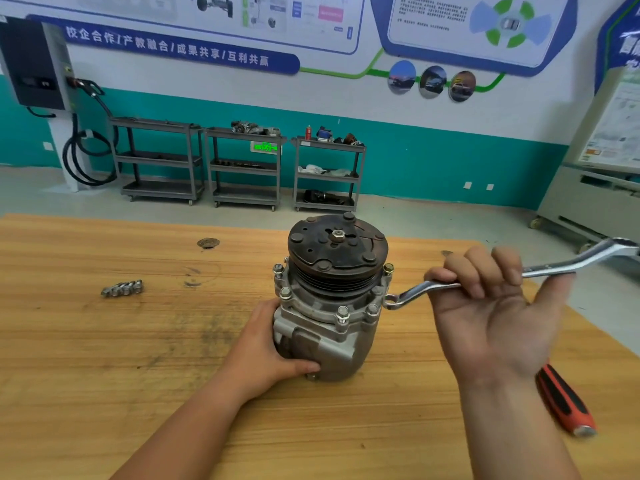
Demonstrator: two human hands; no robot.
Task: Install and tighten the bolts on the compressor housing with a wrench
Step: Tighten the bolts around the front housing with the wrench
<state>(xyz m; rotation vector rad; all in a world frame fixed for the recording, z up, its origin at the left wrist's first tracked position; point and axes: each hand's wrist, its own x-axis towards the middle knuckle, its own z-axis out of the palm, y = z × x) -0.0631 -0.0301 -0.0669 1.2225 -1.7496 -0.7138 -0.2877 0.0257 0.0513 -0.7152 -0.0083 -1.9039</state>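
The grey compressor (pixel 329 327) stands upright on the wooden table (pixel 138 341), its dark pulley (pixel 337 251) on top. Several bolts (pixel 342 315) stick up around its housing flange. My left hand (pixel 277 344) grips the housing's lower left side. My right hand (pixel 491 306), palm up, holds a silver ring wrench (pixel 554 268) with curled fingers. The wrench's near ring end (pixel 391 301) sits just right of the flange, beside a bolt; I cannot tell if it touches. Several loose bolts (pixel 123 288) lie in a row at the table's left.
A red and black screwdriver (pixel 562 400) lies on the table under my right forearm. A small hole (pixel 208 243) marks the tabletop at the back. Three grey shelf carts (pixel 244 168) stand against the far wall, and a white machine (pixel 588 199) stands at the right.
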